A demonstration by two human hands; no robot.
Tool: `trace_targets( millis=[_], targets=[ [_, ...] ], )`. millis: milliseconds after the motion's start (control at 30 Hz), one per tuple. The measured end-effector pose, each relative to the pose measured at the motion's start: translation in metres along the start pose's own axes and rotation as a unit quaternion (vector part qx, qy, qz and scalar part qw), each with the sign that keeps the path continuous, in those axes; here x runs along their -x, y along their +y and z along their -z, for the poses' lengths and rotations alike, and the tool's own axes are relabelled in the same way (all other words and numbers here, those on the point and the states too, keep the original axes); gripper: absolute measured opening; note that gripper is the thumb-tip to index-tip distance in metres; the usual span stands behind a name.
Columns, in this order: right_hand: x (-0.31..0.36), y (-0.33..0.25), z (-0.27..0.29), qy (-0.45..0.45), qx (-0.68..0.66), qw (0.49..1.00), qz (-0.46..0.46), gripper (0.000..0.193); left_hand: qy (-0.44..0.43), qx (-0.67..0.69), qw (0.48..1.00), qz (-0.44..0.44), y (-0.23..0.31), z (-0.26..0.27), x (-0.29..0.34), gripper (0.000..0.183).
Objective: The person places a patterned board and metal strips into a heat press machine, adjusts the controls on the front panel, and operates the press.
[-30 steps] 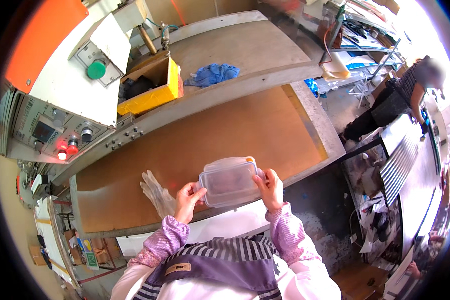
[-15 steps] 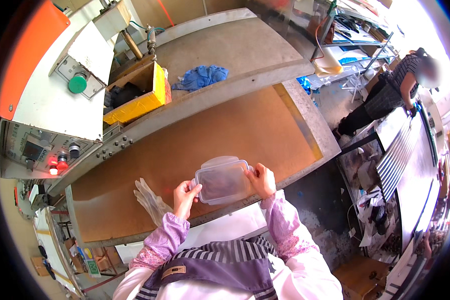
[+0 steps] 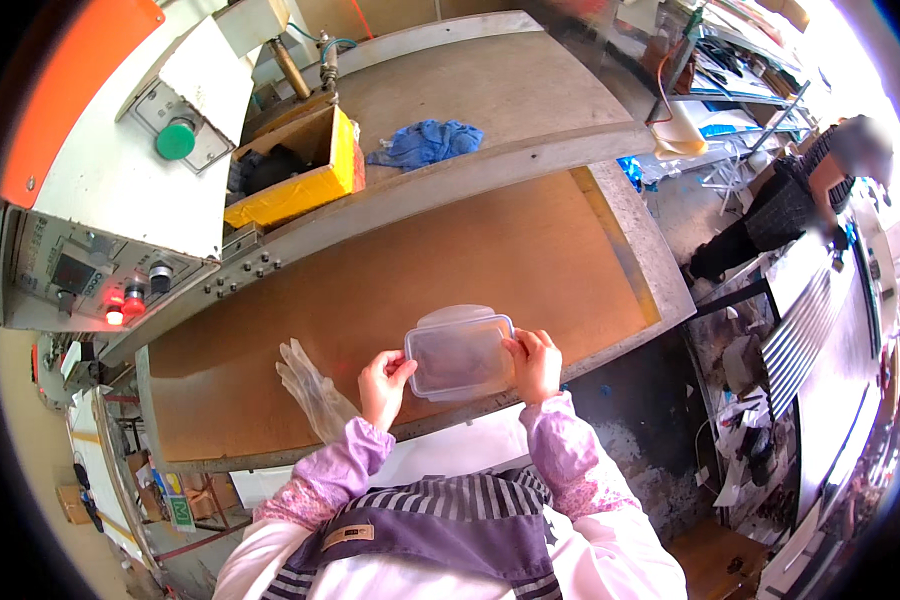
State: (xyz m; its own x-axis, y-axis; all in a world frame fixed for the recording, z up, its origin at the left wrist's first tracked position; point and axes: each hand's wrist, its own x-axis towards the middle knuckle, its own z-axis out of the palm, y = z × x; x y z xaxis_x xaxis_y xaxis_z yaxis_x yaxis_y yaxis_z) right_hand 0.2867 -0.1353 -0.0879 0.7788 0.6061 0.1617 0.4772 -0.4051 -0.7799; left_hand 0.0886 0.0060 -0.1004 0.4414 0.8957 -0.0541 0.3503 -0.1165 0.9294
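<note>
Between my two hands is a clear plastic container lid [image 3: 460,357], roughly rectangular with rounded corners, a raised rim and a flap along its far side. My left hand [image 3: 383,388] pinches its left edge between thumb and fingers. At the opposite short edge, my right hand [image 3: 536,364] grips it with the thumb on top. The lid is held over the near part of a brown work surface [image 3: 420,260]. A limp translucent glove [image 3: 315,392] lies on that surface, just left of my left hand.
A white control box [image 3: 100,255] with a lit red lamp and a green button [image 3: 176,140] stands at left. Behind the metal beam are a yellow box [image 3: 300,185] of dark items and a blue cloth [image 3: 427,145]. At right, a person [image 3: 795,200] works beside corrugated sheet.
The lid has turned slightly and its near edge sits a little differently, with my left fingers shifted along the edge. The whole view has swung a little, moving the surroundings rightward.
</note>
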Motion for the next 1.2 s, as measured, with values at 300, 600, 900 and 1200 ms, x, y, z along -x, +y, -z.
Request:
trace_targets(
  millis=[300,600,900,1200],
  targets=[
    [-0.002,0.007,0.005,-0.035,-0.049,0.998,-0.034,0.027,-0.241,-0.355,0.833,-0.35,0.091,-0.015,-0.004,0.11],
    [0.002,0.006,0.006,-0.059,-0.075,0.994,-0.048,0.034,-0.246,-0.349,0.844,-0.324,0.082,-0.025,-0.008,0.097],
    [-0.062,-0.084,0.033,-0.194,-0.391,0.9,-0.002,0.055,-0.068,-0.289,0.911,-0.287,0.107,0.05,0.001,0.105],
    [-0.256,-0.17,0.029,-0.022,-0.415,0.909,0.039,0.045,-0.052,-0.408,0.911,0.02,-0.014,0.159,0.04,0.121]
  ],
)
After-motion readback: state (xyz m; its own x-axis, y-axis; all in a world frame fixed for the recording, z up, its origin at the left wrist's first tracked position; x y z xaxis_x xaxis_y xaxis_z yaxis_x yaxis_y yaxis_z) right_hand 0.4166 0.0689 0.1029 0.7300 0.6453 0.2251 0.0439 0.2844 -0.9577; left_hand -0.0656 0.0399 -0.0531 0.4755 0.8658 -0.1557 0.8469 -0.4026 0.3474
